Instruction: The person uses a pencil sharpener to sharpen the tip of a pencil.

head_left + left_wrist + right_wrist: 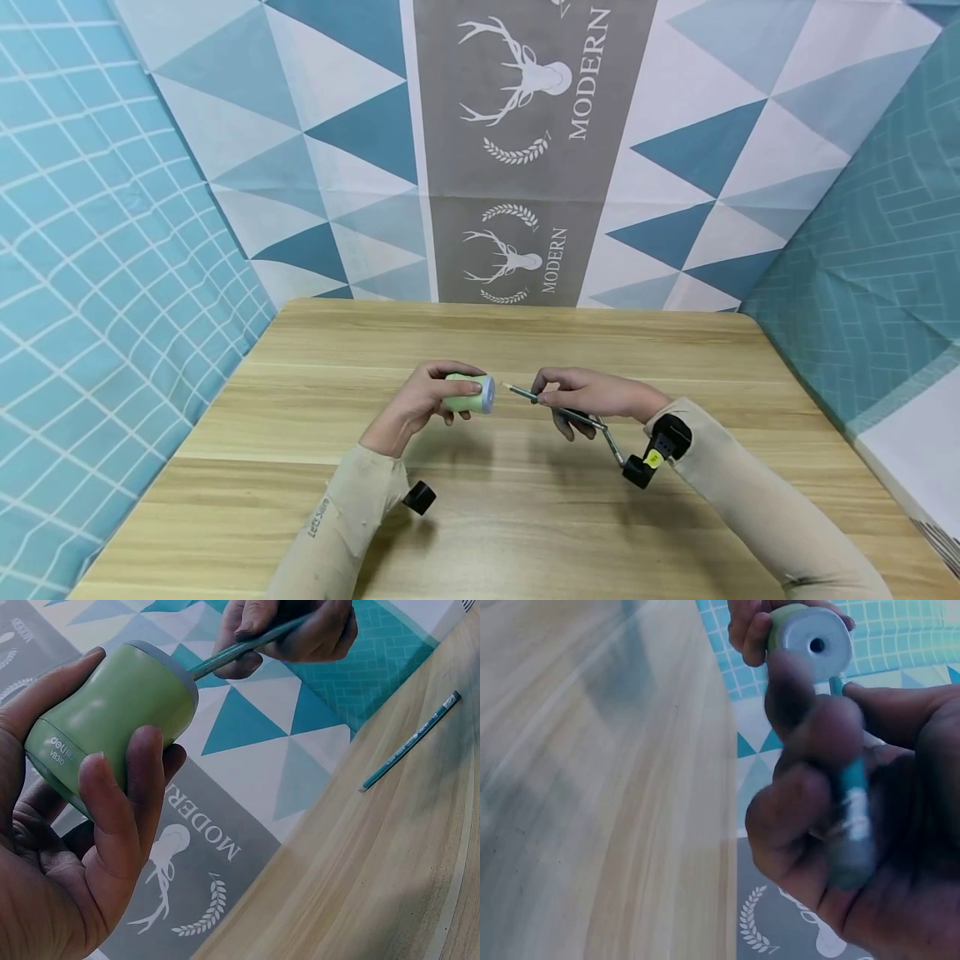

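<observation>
A green pencil sharpener (124,712) with a grey end and "deli" lettering is held in my left hand (423,400), fingers and thumb round its body. Its grey face, with one round hole, points toward my right hand (592,393). That hand pinches a dark green pencil (521,392) between thumb and fingers. In the head view the pencil's pale tip stands a short gap from the sharpener's face. The right wrist view shows the pencil's blunt end near the camera, partly covered by fingers (791,802).
A second green pencil (411,742) lies on the wooden table (480,533). Patterned cloth (360,167) hangs behind the table's far edge, with blue tiled sheets (97,250) at the sides. A small black camera (420,497) sits at the left wrist, another (639,472) at the right.
</observation>
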`<act>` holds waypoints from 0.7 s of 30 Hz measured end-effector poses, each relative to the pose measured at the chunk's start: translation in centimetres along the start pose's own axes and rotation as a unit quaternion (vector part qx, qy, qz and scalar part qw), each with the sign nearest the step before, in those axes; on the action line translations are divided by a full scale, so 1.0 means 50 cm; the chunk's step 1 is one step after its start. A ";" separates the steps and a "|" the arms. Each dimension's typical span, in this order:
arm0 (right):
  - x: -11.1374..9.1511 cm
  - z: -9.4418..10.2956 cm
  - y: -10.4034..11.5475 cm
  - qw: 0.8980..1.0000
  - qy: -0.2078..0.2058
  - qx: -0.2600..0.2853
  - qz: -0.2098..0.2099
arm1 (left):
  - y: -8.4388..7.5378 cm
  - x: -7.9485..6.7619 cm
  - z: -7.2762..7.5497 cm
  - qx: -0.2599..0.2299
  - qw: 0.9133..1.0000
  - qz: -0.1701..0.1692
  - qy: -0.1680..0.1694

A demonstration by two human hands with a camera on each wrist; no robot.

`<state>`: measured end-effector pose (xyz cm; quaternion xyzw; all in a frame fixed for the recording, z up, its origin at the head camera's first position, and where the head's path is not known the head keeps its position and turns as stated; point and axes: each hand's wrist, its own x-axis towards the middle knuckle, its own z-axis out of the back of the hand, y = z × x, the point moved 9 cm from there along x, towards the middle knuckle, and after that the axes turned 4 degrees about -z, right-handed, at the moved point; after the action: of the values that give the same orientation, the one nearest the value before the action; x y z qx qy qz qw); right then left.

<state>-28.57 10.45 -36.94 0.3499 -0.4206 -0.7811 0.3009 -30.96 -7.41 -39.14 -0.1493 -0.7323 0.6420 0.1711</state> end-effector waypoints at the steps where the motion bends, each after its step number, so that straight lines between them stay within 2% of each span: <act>1: 0.000 0.004 -0.002 1.000 -0.006 0.002 -0.001 | 0.000 0.000 0.001 0.000 1.000 0.001 -0.001; 6: 0.000 0.040 -0.019 0.998 -0.061 0.021 -0.002 | 0.004 -0.001 0.006 -0.001 1.000 0.018 -0.018; 11: -0.005 0.092 -0.049 0.989 -0.140 0.050 -0.015 | 0.004 -0.001 0.006 -0.003 0.999 0.024 -0.024; 18: -0.030 0.178 -0.100 0.965 -0.257 -0.027 -0.049 | 0.002 -0.001 0.005 -0.001 1.000 0.021 -0.020; 21: -0.041 0.209 -0.132 0.959 -0.278 -0.010 -0.061 | 0.003 -0.001 0.005 -0.004 1.000 0.022 -0.020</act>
<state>-36.90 19.76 -37.89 0.1412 -0.4573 -0.8688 0.1271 -31.03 -7.63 -39.31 -0.1533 -0.7347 0.6455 0.1420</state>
